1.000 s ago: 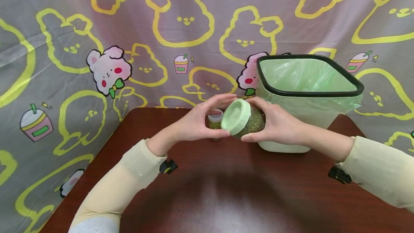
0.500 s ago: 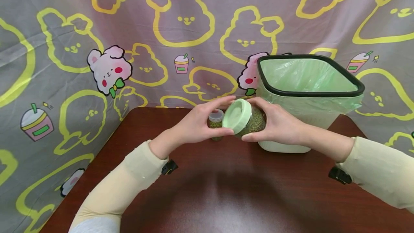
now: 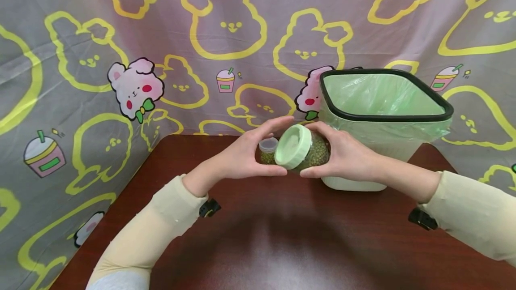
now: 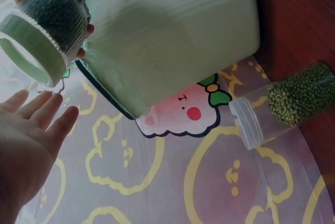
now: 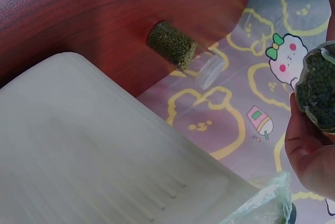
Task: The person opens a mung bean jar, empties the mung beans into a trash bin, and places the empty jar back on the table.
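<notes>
My right hand [image 3: 348,153] grips a clear ribbed jar [image 3: 318,151] of green beans in the air, tilted with its pale green lid [image 3: 294,146] toward the left. Around that lid side, my left hand [image 3: 242,153] is spread, thumb below and fingers above. In the left wrist view its fingers [image 4: 60,124] are nearly straight, with a small gap from the lid. Behind the left hand, a clear cylindrical container [image 3: 267,151] stands on the table, partly hidden. The left wrist view shows its translucent cap [image 4: 246,123] and green beans [image 4: 301,93] inside.
At the back right of the dark red wooden table [image 3: 282,236] stands a pale bin [image 3: 359,185] with a black rim [image 3: 387,117] and a green plastic liner [image 3: 387,93]. A patterned cloth [image 3: 230,26] hangs behind the table and at its left.
The left hand shifts slightly at the lid, with its thumb moving a little down and left. The jar stays in the right hand in nearly the same place.
</notes>
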A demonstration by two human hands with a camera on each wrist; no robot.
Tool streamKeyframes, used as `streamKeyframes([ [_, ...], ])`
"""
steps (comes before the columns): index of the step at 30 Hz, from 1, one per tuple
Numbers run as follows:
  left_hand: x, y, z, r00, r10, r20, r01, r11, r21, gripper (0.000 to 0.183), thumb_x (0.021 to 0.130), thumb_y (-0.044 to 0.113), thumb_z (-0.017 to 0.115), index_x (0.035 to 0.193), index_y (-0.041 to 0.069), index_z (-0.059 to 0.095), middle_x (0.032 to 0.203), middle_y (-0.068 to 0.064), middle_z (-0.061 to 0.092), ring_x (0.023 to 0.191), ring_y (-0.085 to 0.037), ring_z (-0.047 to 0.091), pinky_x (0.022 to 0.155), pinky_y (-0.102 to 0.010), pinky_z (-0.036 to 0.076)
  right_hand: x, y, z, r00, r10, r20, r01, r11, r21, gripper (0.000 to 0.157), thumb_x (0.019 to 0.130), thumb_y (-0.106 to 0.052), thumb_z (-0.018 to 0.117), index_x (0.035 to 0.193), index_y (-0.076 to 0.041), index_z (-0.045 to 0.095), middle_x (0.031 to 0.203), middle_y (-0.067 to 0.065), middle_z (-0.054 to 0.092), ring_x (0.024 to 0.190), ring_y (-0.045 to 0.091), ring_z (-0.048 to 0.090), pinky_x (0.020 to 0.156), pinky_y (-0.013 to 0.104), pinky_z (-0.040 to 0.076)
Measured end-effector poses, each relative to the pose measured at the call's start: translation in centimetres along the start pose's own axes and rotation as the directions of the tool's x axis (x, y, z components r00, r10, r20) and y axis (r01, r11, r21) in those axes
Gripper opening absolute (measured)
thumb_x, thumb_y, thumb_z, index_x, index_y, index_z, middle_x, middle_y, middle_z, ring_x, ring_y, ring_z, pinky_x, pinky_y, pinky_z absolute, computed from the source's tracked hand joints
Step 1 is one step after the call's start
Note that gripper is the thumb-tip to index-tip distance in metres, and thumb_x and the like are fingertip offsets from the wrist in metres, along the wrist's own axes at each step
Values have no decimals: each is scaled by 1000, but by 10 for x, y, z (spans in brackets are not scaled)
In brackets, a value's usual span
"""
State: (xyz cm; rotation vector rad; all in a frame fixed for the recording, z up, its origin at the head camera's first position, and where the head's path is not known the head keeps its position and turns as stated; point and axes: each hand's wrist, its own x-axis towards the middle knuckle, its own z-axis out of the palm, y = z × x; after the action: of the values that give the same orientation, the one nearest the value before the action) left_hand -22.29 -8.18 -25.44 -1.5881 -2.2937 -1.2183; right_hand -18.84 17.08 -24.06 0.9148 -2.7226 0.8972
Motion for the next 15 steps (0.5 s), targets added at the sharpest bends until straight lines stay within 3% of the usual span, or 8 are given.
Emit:
streamKeyframes([
  [5,1,-1,-1,1000,7,19,-6,999,-40,92,75,17,85,150,7,33,149,-3,40,127,-13,44,105,-43,36,0,0,1,1000,-6,-2,6,1000,-2,84,65,-39,90,132,-12,47,115,1,59,98,16,57,82,39,46],
  [15,1,-3,0,1000,-3,13,4,995,-95,85,75,11,85,148,6,39,147,-1,43,124,-14,48,100,-34,41,-1,0,1,1000,4,5,-4,1000,6,84,65,-39,90,132,-14,47,116,-1,58,98,16,56,82,39,46],
])
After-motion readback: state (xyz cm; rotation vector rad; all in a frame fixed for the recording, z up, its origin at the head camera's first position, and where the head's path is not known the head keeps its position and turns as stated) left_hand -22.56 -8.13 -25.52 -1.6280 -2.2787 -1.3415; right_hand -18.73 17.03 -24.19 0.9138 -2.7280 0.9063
